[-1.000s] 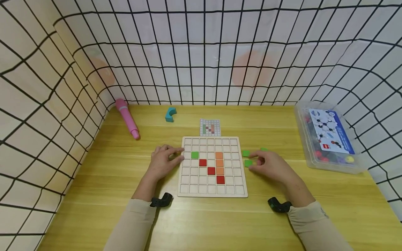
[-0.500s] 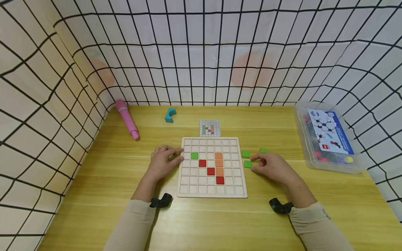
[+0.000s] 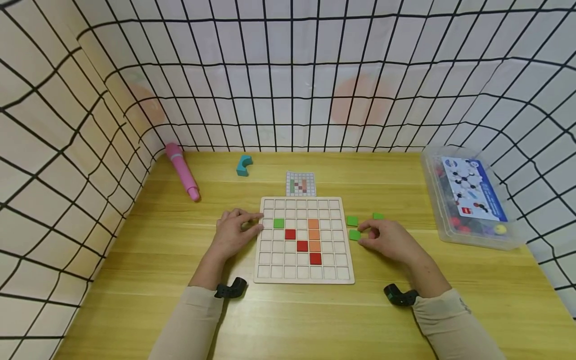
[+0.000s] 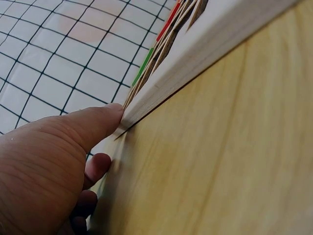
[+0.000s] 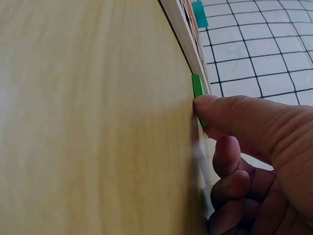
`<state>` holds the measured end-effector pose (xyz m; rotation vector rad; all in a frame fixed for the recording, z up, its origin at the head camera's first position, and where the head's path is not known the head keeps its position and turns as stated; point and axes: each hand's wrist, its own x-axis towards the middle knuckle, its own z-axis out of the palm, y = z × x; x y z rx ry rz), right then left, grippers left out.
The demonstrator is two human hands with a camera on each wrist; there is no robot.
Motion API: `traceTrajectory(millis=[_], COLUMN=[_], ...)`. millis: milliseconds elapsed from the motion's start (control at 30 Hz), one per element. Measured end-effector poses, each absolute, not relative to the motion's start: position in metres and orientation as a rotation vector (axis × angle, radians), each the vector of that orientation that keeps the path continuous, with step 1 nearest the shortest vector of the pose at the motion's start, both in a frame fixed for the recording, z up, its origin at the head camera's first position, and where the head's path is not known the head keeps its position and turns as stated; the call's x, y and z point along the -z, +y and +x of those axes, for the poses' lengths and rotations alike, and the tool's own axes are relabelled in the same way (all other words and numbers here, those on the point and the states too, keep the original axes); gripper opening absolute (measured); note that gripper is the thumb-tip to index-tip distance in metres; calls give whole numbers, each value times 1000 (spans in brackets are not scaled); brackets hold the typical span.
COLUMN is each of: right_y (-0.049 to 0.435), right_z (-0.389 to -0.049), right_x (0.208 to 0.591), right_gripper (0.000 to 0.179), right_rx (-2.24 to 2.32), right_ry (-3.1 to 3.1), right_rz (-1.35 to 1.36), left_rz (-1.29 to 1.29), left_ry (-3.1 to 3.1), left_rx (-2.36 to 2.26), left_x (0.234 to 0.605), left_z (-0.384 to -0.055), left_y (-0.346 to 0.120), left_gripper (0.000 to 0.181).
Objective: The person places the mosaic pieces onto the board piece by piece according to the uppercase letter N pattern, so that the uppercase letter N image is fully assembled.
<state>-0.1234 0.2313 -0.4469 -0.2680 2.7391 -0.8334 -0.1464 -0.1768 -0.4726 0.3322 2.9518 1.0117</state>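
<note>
A white grid board lies on the table, holding several red and orange tiles and one green tile. At its left edge rests my left hand; in the left wrist view the thumb touches the board's side. My right hand is just right of the board, thumb and index finger at the near and far sides of a loose green tile. The right wrist view shows the thumb over that green tile, the index finger mostly hidden. Another green tile lies just beyond.
A third loose green tile is partly behind my right hand. Behind the board lies a small pattern card. A teal arch block and a pink microphone-like toy lie back left. A clear plastic box stands right. Black-lined white netting surrounds the table.
My right hand first drew slightly right, away from the loose green tile, then came back left to it. The left hand and the tiles on the board stayed where they were.
</note>
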Motion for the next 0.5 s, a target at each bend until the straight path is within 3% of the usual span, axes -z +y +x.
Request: traceTrajectory(millis=[500], right_y=[222], right_z=[-125], right_x=[436], right_gripper=[28], right_rx=[860], right_ry=[2786], right_rz=[-312], left_rz=[326], left_ry=[2961], left_rx=[-991], left_x=[474], left_z=[-147], left_y=[-176], left_gripper=[35])
